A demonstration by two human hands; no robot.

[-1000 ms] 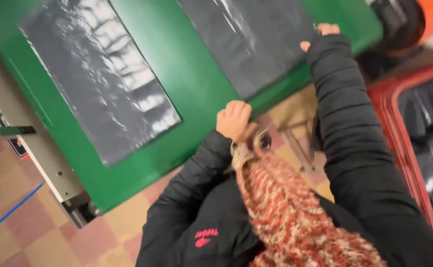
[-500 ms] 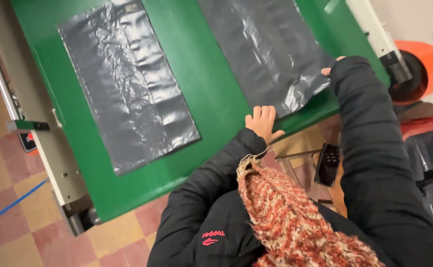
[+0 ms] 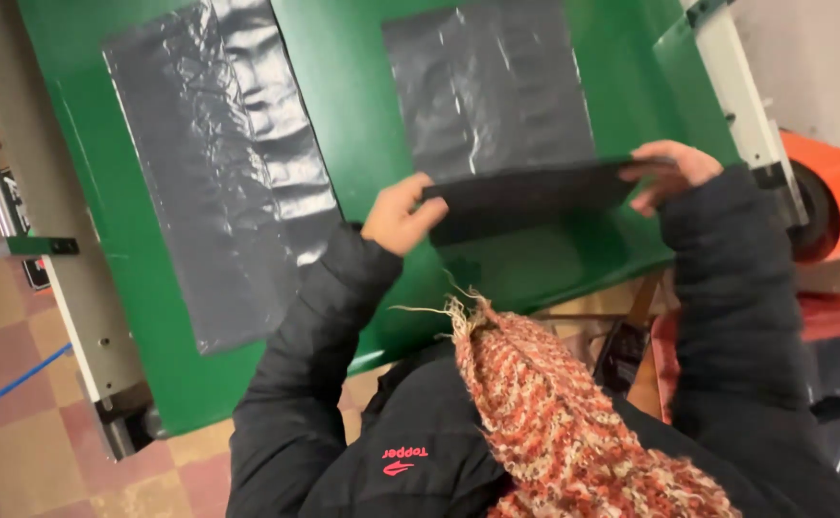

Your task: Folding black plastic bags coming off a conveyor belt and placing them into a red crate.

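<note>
Green table: fills most of the view, flat, tilted in frame, with a pale metal rail running along its left edge and a white rail along its right edge.

Left black plastic sheet: long, wrinkled, glossy, lying flat on the table's left half, reaching from the far edge almost to the near edge.

Right black plastic sheet: shorter patch on the table's right half, flat at the far end. Its near end is folded back into a dark, stiff-looking band lifted just above the green surface, close to the near right corner.

Person's black padded jacket sleeves come in from the bottom; a red-and-cream knitted scarf hangs between them, below the table's near edge.

Orange roll: off the table's right edge, beside the white rail. Red bin just below it, partly hidden by the right sleeve.

Left hand: fingers closed on the left end of the folded band, thumb on top.

Right hand: fingers pinched on the band's right end, near the table's right edge. The band is stretched straight between the two hands.

Floor: tan and red tiles, a blue line at lower left.
</note>
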